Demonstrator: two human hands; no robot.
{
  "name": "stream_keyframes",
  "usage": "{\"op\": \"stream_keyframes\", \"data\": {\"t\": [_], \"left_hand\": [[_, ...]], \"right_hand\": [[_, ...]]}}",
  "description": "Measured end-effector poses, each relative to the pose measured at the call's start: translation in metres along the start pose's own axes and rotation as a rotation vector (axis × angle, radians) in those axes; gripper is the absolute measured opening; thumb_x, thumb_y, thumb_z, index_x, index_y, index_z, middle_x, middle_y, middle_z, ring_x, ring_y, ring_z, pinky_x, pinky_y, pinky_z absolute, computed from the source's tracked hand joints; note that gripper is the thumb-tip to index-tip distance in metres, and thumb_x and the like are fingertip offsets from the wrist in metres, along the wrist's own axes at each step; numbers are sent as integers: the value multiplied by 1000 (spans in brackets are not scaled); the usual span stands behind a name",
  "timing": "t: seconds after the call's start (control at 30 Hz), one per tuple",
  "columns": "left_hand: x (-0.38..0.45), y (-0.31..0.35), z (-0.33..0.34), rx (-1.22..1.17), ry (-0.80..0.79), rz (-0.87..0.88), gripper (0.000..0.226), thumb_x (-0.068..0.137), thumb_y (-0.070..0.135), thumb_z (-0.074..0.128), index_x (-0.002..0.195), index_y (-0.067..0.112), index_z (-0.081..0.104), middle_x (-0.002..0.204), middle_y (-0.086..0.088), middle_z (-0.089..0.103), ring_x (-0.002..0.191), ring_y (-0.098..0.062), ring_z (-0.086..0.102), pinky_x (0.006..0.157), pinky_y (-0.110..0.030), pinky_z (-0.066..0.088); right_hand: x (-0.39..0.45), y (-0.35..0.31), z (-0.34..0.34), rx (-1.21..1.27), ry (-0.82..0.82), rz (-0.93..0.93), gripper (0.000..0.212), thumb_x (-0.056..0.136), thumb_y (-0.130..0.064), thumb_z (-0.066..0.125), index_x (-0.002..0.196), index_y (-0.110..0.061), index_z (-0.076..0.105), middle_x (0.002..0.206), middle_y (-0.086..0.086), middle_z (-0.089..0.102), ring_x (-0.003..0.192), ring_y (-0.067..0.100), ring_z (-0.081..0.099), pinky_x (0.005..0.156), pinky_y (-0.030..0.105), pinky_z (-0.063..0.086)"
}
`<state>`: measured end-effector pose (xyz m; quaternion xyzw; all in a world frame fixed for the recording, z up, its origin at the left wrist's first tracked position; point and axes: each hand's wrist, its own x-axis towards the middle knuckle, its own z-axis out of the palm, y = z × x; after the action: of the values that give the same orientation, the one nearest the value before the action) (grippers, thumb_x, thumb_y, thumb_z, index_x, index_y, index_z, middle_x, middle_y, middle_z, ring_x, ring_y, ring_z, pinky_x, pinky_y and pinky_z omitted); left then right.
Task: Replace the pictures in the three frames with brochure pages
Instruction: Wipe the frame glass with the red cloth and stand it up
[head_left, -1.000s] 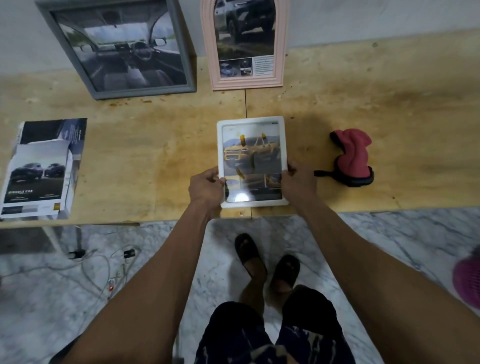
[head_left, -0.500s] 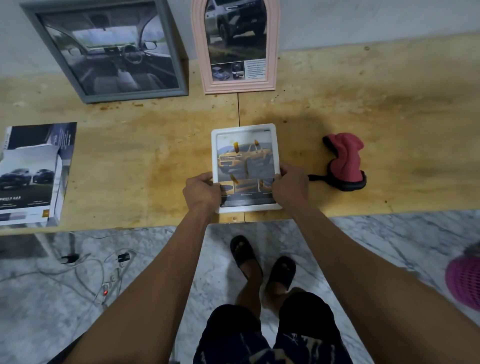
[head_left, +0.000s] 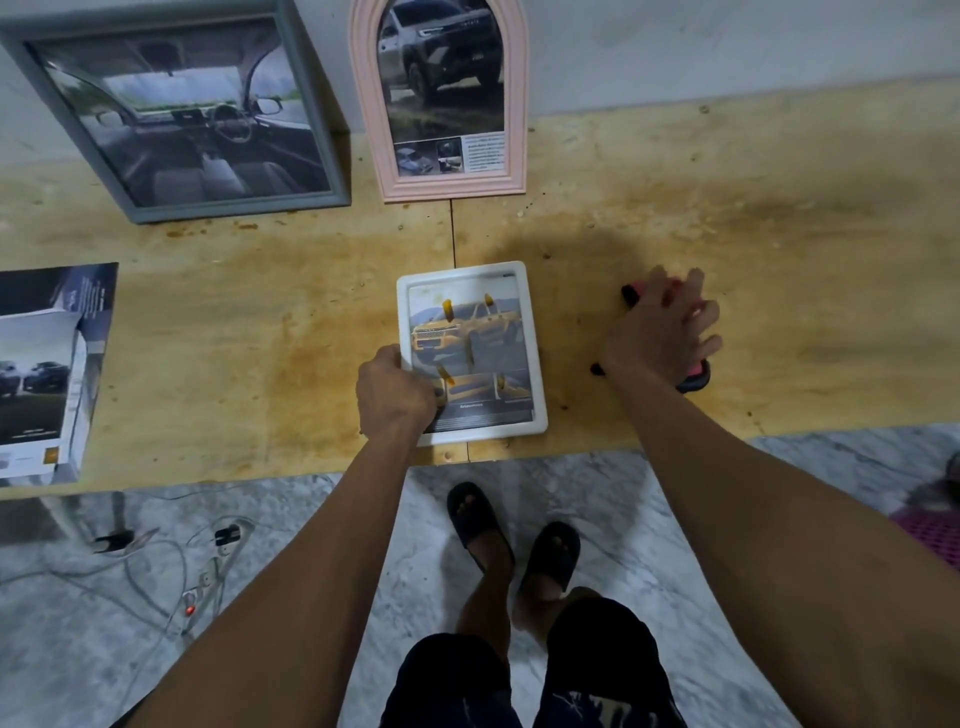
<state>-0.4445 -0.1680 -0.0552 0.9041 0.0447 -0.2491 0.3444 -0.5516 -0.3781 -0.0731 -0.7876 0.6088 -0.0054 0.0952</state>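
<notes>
A white frame (head_left: 537, 364) is laid flat near the front edge of the wooden table, a yellow-truck brochure page shown in it. A grey frame (head_left: 319, 119) with a car-interior page and a pink arched frame (head_left: 514, 104) with a grey-SUV page are leaned upright against the wall behind. A stack of brochures (head_left: 47, 374) is laid at the left edge.

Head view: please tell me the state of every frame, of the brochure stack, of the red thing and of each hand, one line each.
White frame: lying flat on the table, a yellow car page in it.
Grey frame: leaning on the wall, car interior page inside.
Pink arched frame: leaning on the wall, grey car page inside.
Brochure stack: lying flat at the table's left.
Red-black object: on the table, under the right hand.
Left hand: grips the white frame's left edge.
Right hand: fingers spread over the red-black object.
</notes>
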Motion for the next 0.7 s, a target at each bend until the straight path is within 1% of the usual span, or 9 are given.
{"op": "stream_keyframes", "data": {"t": [0.07,0.17,0.27,0.33,0.43,0.5,0.57,0.63,0.7], "left_hand": [[1,-1,0,10,3,7,39,81,-2,59,116,12,65,107,-12,70,93,-34,67,80,-50,60],[2,-1,-1,2,6,19,38,83,-2,56,118,12,64,110,-13,70,92,-33,68,80,-48,60],[4,-2,-3,21,-6,35,39,87,-3,57,123,10,63,114,-13,69,91,-27,62,78,-34,53],[3,-2,-4,45,-13,59,40,88,-3,58,126,9,62,115,-13,69,86,-21,56,74,-29,46],[5,-5,-5,64,-17,97,36,91,-1,55,126,7,61,108,-8,69,72,-14,54,68,-25,43],[7,-9,-5,99,2,139,29,96,5,53,123,5,61,105,-7,67,65,-8,53,65,-25,42],[13,-18,-5,154,39,208,32,99,18,51,128,8,57,116,-11,64,87,-23,63,73,-34,48],[21,-28,-4,273,55,260,39,100,30,48,136,16,50,128,-15,54,116,-35,51,88,-46,46],[26,-35,-5,389,82,315,44,102,40,41,142,23,41,137,-11,43,124,-35,38,97,-50,36]], "right_hand": [[4,6,3,-19,-40,90,53,90,-22,60,135,-32,33,150,5,22,126,39,32,98,56,31],[4,14,8,8,-109,93,53,93,-20,54,138,-34,30,144,9,28,119,40,39,91,55,37],[4,15,6,69,-68,41,46,95,-14,50,136,-27,33,136,12,33,116,38,43,77,48,44],[0,7,3,180,-52,16,40,98,-15,45,136,-26,38,132,11,37,111,36,47,70,42,44],[-12,-12,-2,388,-48,-71,36,102,-23,39,138,-24,43,128,9,42,97,29,53,70,36,40],[-24,-26,-3,501,-70,-149,37,103,-26,39,138,-19,45,127,10,45,90,20,49,72,32,37],[-35,-38,-5,582,-90,-224,36,103,-26,41,136,-14,49,121,12,51,90,19,48,73,29,35],[-42,-48,-3,631,-87,-296,33,102,-25,43,128,-9,56,111,13,57,91,25,54,72,27,33],[-45,-55,1,656,-73,-342,28,102,-24,44,117,-7,60,100,10,60,87,26,56,68,26,30]]}}
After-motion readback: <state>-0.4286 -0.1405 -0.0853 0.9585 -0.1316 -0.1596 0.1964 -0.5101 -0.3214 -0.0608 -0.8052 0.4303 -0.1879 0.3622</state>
